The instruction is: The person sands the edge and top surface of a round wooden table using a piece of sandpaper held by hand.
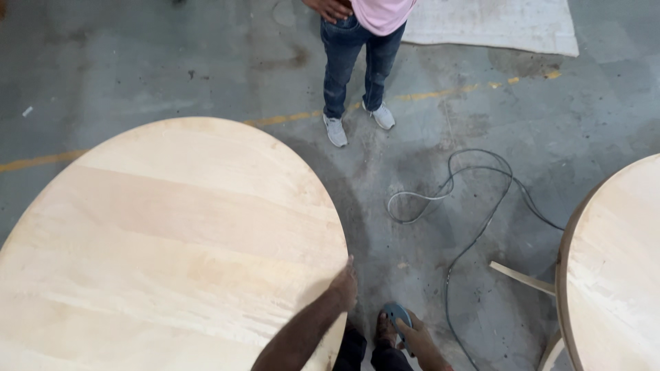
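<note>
A large round tabletop of pale bare wood (pixel 172 240) fills the left half of the view. My left hand (pixel 344 283) rests on its right edge with the fingers laid against the rim. Low at the bottom, my right hand (pixel 412 335) grips a small power tool with a blue-grey round head (pixel 394 314), held close to my legs above the floor. A grey cable (pixel 450 199) runs in loops across the concrete from that tool.
A second pale wooden round top (pixel 615 275) stands at the right, a wood strip (pixel 521 277) beside it. Another person in jeans, pink shirt and grey shoes (pixel 354 65) stands at the top. A yellow floor line (pixel 289 118) and a white sheet (pixel 495 24) lie beyond.
</note>
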